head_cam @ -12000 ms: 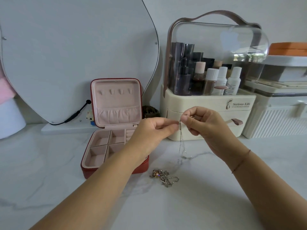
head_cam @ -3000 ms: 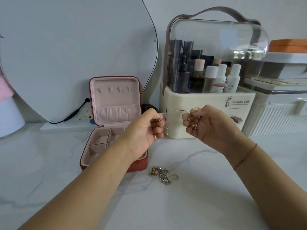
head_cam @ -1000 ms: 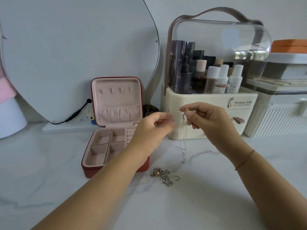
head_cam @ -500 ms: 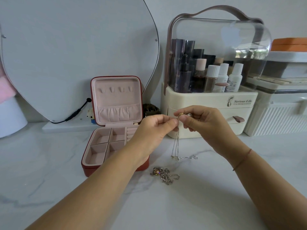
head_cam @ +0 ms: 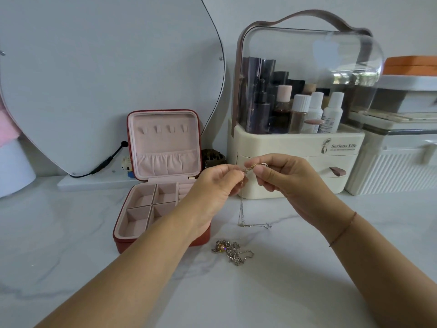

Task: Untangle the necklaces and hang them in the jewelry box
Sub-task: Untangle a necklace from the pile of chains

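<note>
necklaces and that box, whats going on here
A person's left hand and right hand pinch the top of a thin chain, held up so its lower end trails on the counter. Another tangle of necklaces lies near the open box, whose lid hooks hold nothing.

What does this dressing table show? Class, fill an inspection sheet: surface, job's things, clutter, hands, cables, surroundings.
Surface: white veined counter.
Job's things: thin chain hangs from both hands, its end on the counter; tangled necklaces lie by the open jewelry box, hooks bare.
Clutter: brown object behind the box.
Hands: left hand and right hand pinch the chain's top.
Cables: black cable runs to the mirror.
Surroundings: cosmetics organizer, white cases.
</note>
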The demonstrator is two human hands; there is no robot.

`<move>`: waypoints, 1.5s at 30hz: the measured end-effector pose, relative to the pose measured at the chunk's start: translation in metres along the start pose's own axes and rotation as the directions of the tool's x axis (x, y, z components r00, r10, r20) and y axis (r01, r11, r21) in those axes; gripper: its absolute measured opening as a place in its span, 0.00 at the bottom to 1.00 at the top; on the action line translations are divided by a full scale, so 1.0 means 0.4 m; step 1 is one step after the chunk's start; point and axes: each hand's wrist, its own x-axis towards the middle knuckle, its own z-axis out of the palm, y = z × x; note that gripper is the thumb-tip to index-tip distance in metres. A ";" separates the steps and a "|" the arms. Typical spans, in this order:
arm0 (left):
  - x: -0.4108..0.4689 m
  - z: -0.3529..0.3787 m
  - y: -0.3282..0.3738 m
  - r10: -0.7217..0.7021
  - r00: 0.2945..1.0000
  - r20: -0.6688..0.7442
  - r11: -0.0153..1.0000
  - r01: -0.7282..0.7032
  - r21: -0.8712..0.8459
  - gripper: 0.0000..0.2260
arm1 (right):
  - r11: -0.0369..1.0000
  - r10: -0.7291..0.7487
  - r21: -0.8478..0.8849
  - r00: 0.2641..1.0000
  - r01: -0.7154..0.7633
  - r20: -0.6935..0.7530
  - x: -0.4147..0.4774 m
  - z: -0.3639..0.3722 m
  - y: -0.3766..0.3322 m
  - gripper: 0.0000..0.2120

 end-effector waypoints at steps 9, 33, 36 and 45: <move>-0.008 0.004 -0.003 0.011 0.995 0.096 0.997 -0.018 0.069 0.16 | 0.997 0.077 0.022 0.996 -0.078 0.054 -0.003 0.001 -0.011 0.07; 0.006 -0.009 -0.014 0.036 0.999 0.029 0.997 -0.038 0.070 0.08 | 0.980 0.177 0.088 0.983 -0.180 0.050 -0.003 -0.007 -0.008 0.08; 0.000 -0.005 -0.013 0.007 0.997 0.076 0.998 -0.012 0.069 0.09 | 0.982 0.177 0.065 0.984 -0.178 0.031 -0.004 -0.006 -0.010 0.09; -0.009 0.006 -0.009 -0.012 1.000 0.018 0.998 0.011 0.056 0.04 | 0.987 0.162 0.005 0.986 -0.162 0.027 -0.004 0.001 -0.011 0.12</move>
